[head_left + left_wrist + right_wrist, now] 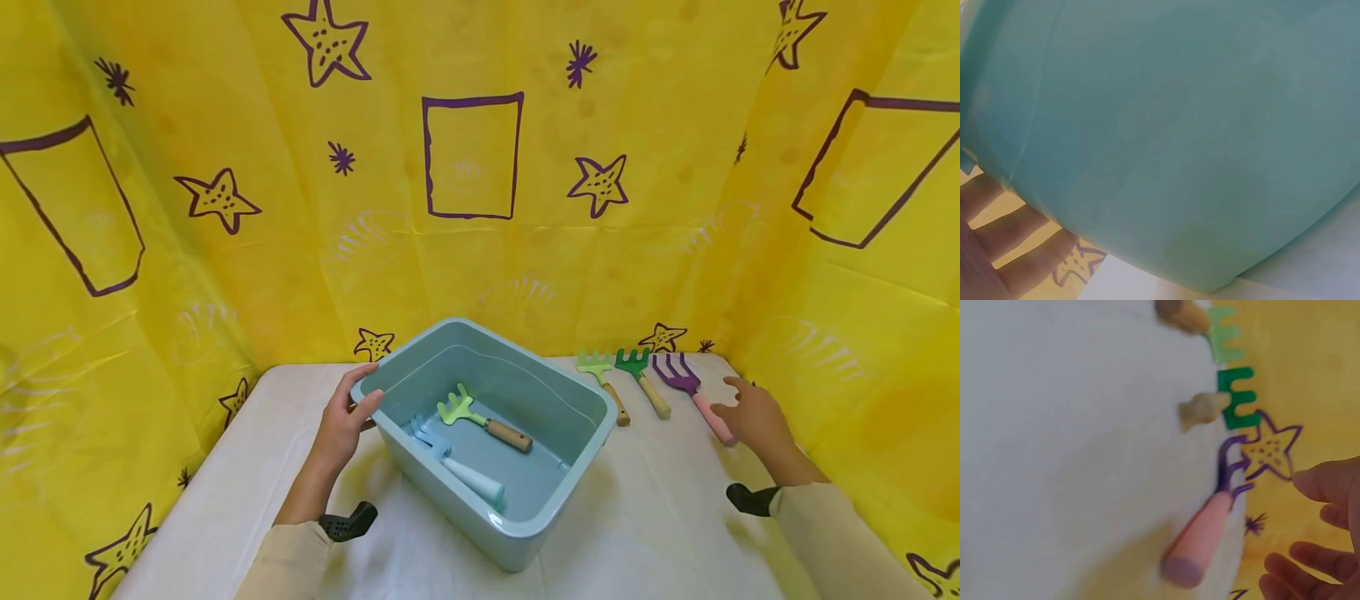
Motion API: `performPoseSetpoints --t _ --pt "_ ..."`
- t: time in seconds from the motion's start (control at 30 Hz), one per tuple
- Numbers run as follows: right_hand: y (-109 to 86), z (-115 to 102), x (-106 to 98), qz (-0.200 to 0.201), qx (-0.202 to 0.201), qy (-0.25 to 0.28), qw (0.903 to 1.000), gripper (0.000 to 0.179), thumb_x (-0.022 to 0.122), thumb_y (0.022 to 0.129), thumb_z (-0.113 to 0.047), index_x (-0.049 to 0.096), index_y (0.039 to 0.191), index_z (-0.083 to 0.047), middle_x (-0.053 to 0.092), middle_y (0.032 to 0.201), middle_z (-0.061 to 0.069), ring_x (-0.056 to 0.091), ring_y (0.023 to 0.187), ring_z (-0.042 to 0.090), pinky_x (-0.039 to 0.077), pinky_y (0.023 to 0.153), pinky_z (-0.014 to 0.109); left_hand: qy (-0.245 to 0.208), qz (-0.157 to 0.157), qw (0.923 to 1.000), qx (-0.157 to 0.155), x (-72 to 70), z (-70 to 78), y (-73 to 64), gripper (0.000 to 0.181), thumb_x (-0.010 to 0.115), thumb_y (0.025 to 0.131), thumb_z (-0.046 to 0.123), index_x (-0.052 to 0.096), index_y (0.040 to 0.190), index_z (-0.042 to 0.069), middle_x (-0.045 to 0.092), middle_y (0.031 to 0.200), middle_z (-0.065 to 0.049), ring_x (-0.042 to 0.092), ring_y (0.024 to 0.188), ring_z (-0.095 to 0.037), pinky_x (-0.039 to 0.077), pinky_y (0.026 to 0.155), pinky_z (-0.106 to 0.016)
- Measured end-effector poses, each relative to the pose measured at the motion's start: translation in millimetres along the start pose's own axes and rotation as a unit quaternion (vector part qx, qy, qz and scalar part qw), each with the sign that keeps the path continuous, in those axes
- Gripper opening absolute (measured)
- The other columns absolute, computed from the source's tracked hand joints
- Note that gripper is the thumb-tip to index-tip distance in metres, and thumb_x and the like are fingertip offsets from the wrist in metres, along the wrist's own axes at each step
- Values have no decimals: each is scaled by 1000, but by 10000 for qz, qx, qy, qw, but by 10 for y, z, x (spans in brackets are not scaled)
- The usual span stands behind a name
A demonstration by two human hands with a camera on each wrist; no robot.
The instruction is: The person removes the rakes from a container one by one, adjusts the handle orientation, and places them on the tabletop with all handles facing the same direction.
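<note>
My left hand (343,421) grips the left corner of a blue-green plastic bin (457,504), thumb over the rim. In the left wrist view, its fingers (1013,231) lie along the bin's outer wall. Inside the bin are a light green hand rake (487,423) with a wooden handle and a pale blue hand fork (468,479). My right hand (761,425) hovers beside a purple hand fork (712,417) with a pink handle, its fingers loosely bent and apart. Nothing is in that hand.
Left of the purple fork lie a dark green hand rake (643,383) and a light green hand rake (606,387), both wooden-handled. All stand on a white-covered table (652,517). A yellow patterned curtain (480,267) encloses the back and sides.
</note>
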State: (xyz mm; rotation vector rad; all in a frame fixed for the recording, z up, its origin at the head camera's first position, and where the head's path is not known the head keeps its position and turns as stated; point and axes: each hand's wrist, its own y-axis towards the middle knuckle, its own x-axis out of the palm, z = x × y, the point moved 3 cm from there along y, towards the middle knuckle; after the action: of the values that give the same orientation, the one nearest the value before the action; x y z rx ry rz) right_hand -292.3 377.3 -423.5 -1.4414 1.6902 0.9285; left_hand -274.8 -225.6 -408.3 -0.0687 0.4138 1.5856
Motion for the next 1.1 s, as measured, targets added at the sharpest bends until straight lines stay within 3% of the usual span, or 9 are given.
performPoseSetpoints --t 0.2,0.43,0.63,1.1 --pt "95 -353 -189 384 -419 111 9983 59 62 93 -21 40 136 13 48 121 41 50 103 55 46 83 63 -70 -51 9999 53 7 16 0 52 53 100 32 35 147 23 35 151 -13 46 125 -44 46 93 -59" --pt "200 -792 -402 383 -802 211 9958 60 62 95 -25 40 140 8 48 124 36 54 101 49 53 77 55 -1 1 10000 24 6 -15 12 50 55 99 34 38 145 26 36 150 -10 46 124 -43 46 92 -58" --pt "290 -1250 -524 244 -1055 259 9938 58 60 97 -25 39 144 2 46 129 34 53 107 48 53 80 54 19 9 10000 11 -1 -35 20 50 54 99 35 38 145 27 36 150 -9 45 125 -43 46 92 -58" --pt "410 -2216 -488 32 -1654 695 9838 56 64 95 -23 44 144 -7 46 135 25 55 112 42 56 80 48 -28 -5 10000 81 -7 -19 9 50 54 99 33 38 145 24 36 150 -12 46 125 -44 46 91 -59"
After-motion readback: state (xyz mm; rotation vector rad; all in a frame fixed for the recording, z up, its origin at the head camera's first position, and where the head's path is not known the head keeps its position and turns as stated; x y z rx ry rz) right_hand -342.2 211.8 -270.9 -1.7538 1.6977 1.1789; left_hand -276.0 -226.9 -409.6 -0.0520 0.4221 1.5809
